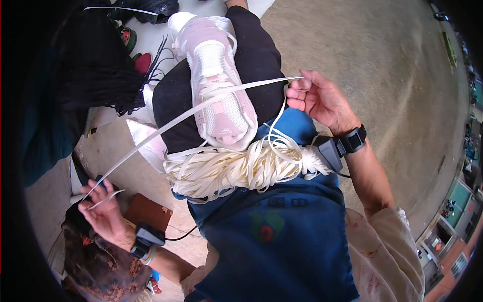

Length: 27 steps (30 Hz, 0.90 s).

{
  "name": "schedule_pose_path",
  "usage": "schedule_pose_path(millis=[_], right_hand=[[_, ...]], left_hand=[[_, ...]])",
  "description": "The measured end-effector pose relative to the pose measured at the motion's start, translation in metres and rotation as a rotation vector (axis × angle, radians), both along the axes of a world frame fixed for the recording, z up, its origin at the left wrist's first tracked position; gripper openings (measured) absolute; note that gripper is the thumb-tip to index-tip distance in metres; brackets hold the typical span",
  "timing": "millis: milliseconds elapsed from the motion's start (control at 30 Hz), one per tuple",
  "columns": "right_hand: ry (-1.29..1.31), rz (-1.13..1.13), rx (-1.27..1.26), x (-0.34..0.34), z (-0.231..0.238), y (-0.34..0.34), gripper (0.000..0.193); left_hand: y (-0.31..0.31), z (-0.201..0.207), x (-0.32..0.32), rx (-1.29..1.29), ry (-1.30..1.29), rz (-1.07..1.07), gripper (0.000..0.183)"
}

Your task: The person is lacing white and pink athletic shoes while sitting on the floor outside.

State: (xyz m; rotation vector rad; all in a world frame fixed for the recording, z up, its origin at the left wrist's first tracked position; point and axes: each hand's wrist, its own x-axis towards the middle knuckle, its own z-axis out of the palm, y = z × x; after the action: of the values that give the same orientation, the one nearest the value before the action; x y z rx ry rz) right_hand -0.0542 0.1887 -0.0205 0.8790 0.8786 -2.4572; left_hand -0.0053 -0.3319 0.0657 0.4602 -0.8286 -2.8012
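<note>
A pale pink and white sports shoe (201, 32) lies on my dark-trousered thighs, its heel toward me. A flat white shoelace (171, 122) runs taut across the shoe between my hands, passing over its tongue. My left hand (106, 215), low at the left, pinches one end of the lace, with a short tail sticking out past the fingers. Raised to the right of the shoe, my right hand (322, 100) pinches the other part between thumb and forefinger, its other fingers curled. A thick bundle of cream-white laces (226, 168) rests across my lap, below the shoe's heel.
A heap of black laces (100, 75) hangs at the left, beside more dark shoes and red items. A blue apron (302, 221) covers my front. Both wrists carry black devices with cables. A brown board (148, 214) and patterned dark cloth (100, 267) are at lower left.
</note>
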Motion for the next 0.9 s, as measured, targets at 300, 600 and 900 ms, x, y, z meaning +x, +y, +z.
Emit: schedule_pose_path(millis=[300,600,900], right_hand=[[0.456,0.523,0.985,0.008,0.024,0.01,0.028],[1.063,0.985,1.443,0.011,0.038,-0.015,0.023],[0.958,0.62,1.346,-0.001,0.042,-0.037,0.008]], left_hand=[[-0.055,0.025,-0.009,0.083,0.212,0.199,0.012],[0.125,0.001,-0.048,-0.923,-0.128,-0.305,0.038],[0.202,-0.033,-0.063,-1.132,-0.104,-0.732,0.023]])
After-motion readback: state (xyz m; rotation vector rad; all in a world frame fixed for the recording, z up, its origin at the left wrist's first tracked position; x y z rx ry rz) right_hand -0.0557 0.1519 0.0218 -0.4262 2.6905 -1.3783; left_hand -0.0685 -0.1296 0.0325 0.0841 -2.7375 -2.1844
